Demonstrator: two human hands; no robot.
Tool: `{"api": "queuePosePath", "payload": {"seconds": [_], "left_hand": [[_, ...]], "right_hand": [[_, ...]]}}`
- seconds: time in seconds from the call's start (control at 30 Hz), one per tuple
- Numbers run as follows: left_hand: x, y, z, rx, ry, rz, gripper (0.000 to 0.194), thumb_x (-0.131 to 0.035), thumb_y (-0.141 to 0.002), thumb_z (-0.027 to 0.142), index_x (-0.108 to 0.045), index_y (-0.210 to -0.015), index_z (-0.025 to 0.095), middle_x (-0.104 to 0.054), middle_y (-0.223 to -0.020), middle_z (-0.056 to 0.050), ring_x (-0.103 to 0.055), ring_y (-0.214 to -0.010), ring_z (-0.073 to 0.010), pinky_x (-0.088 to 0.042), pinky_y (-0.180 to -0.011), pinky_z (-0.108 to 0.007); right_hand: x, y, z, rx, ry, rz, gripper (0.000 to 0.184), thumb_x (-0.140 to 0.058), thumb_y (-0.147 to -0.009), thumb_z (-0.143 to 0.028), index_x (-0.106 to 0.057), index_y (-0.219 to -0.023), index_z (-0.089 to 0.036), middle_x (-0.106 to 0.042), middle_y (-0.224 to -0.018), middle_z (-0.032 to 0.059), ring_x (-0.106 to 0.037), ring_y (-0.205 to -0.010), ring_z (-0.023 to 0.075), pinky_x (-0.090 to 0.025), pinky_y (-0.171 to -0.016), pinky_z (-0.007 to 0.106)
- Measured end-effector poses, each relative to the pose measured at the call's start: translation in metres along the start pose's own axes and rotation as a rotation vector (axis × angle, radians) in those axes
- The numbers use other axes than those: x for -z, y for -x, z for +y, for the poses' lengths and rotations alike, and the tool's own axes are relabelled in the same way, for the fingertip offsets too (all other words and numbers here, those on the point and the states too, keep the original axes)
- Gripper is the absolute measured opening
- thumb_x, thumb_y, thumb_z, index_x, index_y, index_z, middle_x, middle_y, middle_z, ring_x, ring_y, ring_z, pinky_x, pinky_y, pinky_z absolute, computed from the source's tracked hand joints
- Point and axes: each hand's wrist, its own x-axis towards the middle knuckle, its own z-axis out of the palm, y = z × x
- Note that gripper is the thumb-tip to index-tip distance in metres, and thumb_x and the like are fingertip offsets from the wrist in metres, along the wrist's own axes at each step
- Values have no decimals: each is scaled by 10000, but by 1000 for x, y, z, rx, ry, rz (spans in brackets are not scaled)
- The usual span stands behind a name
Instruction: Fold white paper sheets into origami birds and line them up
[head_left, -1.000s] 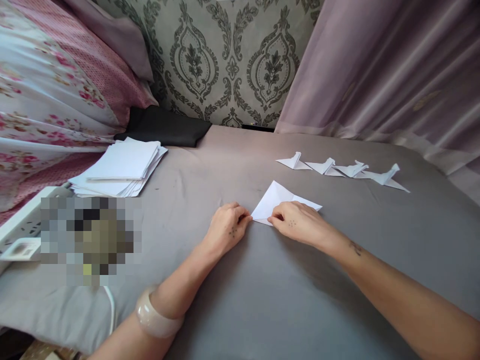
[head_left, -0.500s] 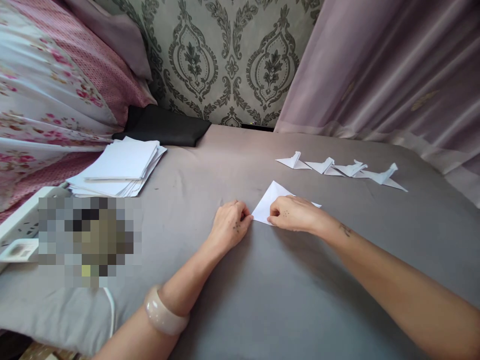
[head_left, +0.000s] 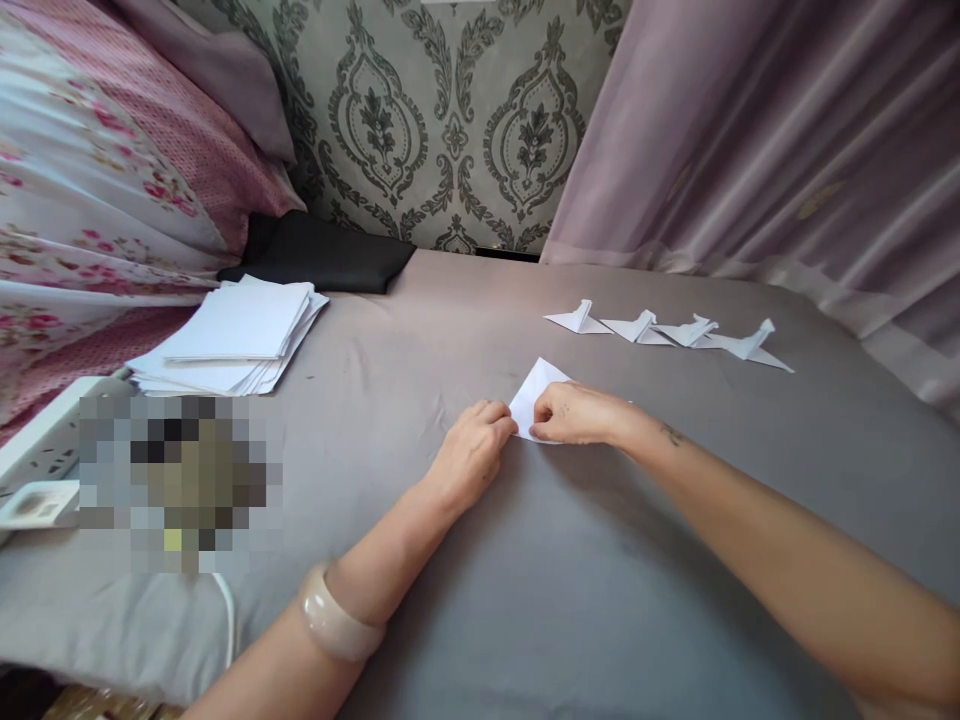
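Observation:
A white folded sheet of paper (head_left: 538, 382) lies on the grey cloth, its peak pointing away from me. My left hand (head_left: 474, 448) is closed at the paper's left corner, with thumb and fingertips on its edge. My right hand (head_left: 576, 412) lies over the right part of the sheet, fingers curled and pressed onto the paper near its lower edge. It covers much of that side. Behind to the right stand several folded paper birds (head_left: 694, 331) in a row, each with a raised neck.
A stack of white paper (head_left: 232, 325) rests at the left, before a folded black cloth (head_left: 322, 250). A white power strip (head_left: 49, 425) and cable (head_left: 225, 610) lie nearer, beside a blurred-out patch. Curtains (head_left: 712, 130) hang behind the grey cloth surface (head_left: 562, 600).
The view has shifted slightly. My left hand has moved a little onto the paper's left corner, and my right hand has slid slightly left along the sheet's lower edge.

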Motion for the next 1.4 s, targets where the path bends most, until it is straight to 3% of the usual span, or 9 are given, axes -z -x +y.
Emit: {"api": "queuePosePath", "payload": {"seconds": [0.2, 0.4, 0.63, 0.97, 1.27, 1.4], "left_hand": [[7, 4, 22, -48, -237, -165, 237, -402, -819, 15, -609, -806, 129, -602, -914, -100, -547, -849, -231, -490, -745, -345], [8, 9, 37, 24, -259, -155, 240, -348, -933, 142, -588, -927, 135, -593, -934, -92, -549, -874, -225, -505, -752, -340], [6, 11, 36, -8, -304, -162, 316, -311, -975, 265, -567, -1083, 114, -578, -976, -102, -528, -884, -234, -497, -769, -365], [5, 11, 33, -57, -310, -173, 406, -303, -966, 259, -493, -1293, 111, -559, -1036, -124, -499, -879, -247, -480, -764, -392], [5, 11, 29, -96, -317, -178, 421, -317, -958, 253, -467, -1346, 182, -527, -1012, -122, -479, -838, -232, -447, -733, -376], [5, 11, 27, -100, -309, -159, 417, -340, -949, 240, -473, -1343, 207, -514, -1000, -118, -470, -840, -227, -444, -733, -367]], "right_hand": [[-4, -6, 7, 27, -31, -28, 105, -545, -689, -263, -621, -648, -204, -582, -646, 3, -487, -583, 129, -292, -504, 242], [-1, -8, 9, 52, -48, -86, 158, -552, -703, -314, -646, -672, -191, -589, -642, 3, -493, -584, 124, -304, -514, 239], [4, -1, 10, 41, -45, -115, 222, -553, -709, -338, -705, -751, -181, -611, -680, 13, -499, -601, 131, -317, -539, 247], [12, 1, 11, 29, -35, -170, 202, -559, -676, -282, -699, -774, -174, -605, -692, 15, -485, -579, 121, -315, -529, 242], [23, -2, 19, 17, -19, -213, 215, -581, -661, -291, -700, -794, -171, -592, -697, 9, -516, -650, 145, -336, -558, 245], [35, 9, 23, 36, -31, -224, 274, -610, -693, -401, -700, -820, -175, -613, -735, 8, -527, -683, 148, -342, -568, 238]]}}
